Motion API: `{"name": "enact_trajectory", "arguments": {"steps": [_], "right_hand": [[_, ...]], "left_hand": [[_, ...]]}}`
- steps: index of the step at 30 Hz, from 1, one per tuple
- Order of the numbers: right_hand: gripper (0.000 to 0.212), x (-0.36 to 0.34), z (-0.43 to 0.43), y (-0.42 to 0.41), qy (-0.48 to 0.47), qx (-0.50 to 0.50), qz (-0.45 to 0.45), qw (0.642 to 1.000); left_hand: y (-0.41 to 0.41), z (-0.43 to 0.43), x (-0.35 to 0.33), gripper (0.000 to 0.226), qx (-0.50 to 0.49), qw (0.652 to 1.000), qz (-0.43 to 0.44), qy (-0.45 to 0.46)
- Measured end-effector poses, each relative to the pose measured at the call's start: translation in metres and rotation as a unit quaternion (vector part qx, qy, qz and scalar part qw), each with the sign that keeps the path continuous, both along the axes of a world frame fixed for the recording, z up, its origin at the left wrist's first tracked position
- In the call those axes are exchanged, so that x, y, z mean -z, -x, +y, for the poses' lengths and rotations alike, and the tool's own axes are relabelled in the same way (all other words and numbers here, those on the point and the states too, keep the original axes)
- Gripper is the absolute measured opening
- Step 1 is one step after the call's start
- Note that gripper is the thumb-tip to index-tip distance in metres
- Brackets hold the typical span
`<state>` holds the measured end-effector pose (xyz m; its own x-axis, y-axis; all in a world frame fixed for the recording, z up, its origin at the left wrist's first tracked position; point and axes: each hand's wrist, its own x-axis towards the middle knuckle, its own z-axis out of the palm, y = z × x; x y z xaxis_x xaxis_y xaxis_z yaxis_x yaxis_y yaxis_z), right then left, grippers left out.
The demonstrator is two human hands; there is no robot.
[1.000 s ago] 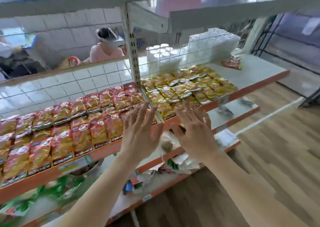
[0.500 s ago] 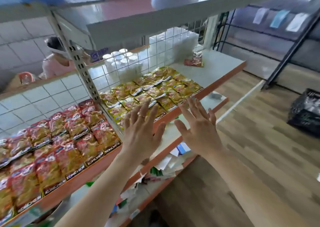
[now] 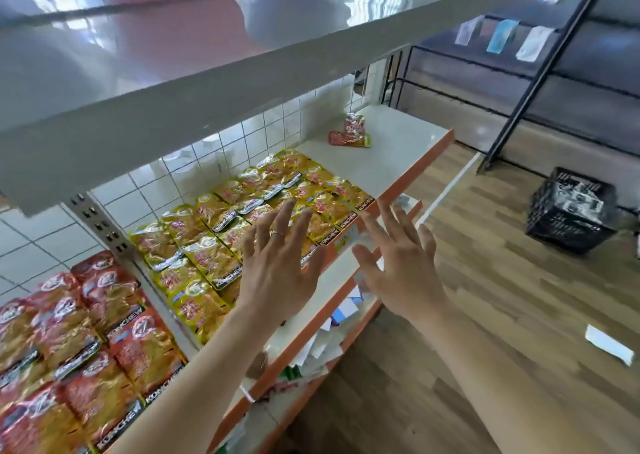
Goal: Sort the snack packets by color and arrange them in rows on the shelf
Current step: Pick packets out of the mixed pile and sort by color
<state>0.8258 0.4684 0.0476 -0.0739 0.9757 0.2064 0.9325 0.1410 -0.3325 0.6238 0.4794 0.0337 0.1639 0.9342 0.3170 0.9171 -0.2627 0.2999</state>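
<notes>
Left hand: fingers spread wide and straight, gripping nothing, a thin ring on one of them. It's palm-down over the front rows of the yellow snack packets; whether the fingertips actually touch the foil, I can't tell from here. Right hand just beside it, its fingers fanned apart too and holding nothing, over the orange front edge of the shelf, right where the yellow block ends.

The yellow packets lie flat in neat overlapping rows, filling the left part of this bay from the wire grid at the back to the front lip. Left of the slotted upright post, the red snack packets sit in their own rows on the neighbouring bay, kept apart from the yellow.

Far back on the bare white board at the right, two loose red packets lie together against the back, well apart from both blocks.

Above, a grey upper shelf juts out. Below, a lower shelf with a jumble of papers under it. Out to the right, on the wood floor, a black crate stands, and a white card lies nearer
</notes>
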Motion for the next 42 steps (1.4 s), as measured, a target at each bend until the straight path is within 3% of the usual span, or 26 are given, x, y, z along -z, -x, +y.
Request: {"name": "enact_trajectory", "arguments": {"steps": [10, 16, 24, 28, 35, 42], "right_hand": [[0.067, 0.009, 0.061, -0.069, 0.01, -0.023, 0.004, 1.0], [0.073, 0.007, 0.109, -0.134, -0.024, -0.061, 0.017, 0.998], [0.061, 0.012, 0.154, -0.196, -0.021, -0.098, 0.019, 0.995], [0.06, 0.018, 0.175, -0.213, -0.003, -0.109, 0.018, 0.994], [0.076, 0.041, 0.216, -0.216, 0.028, -0.137, 0.026, 0.99], [0.077, 0.049, 0.268, -0.209, 0.064, -0.156, -0.015, 0.986]], "left_hand": [[-0.074, 0.052, 0.006, 0.065, -0.011, 1.0, 0.009, 0.0], [-0.144, 0.083, 0.004, 0.064, -0.049, 0.999, 0.012, -0.014], [-0.216, 0.116, 0.002, 0.065, -0.094, 0.995, 0.019, -0.008], [-0.232, 0.132, 0.005, 0.068, -0.114, 0.993, 0.007, 0.015], [-0.238, 0.16, 0.043, 0.062, -0.124, 0.991, 0.005, 0.044], [-0.242, 0.22, 0.057, 0.066, -0.143, 0.988, -0.031, 0.058]]}}
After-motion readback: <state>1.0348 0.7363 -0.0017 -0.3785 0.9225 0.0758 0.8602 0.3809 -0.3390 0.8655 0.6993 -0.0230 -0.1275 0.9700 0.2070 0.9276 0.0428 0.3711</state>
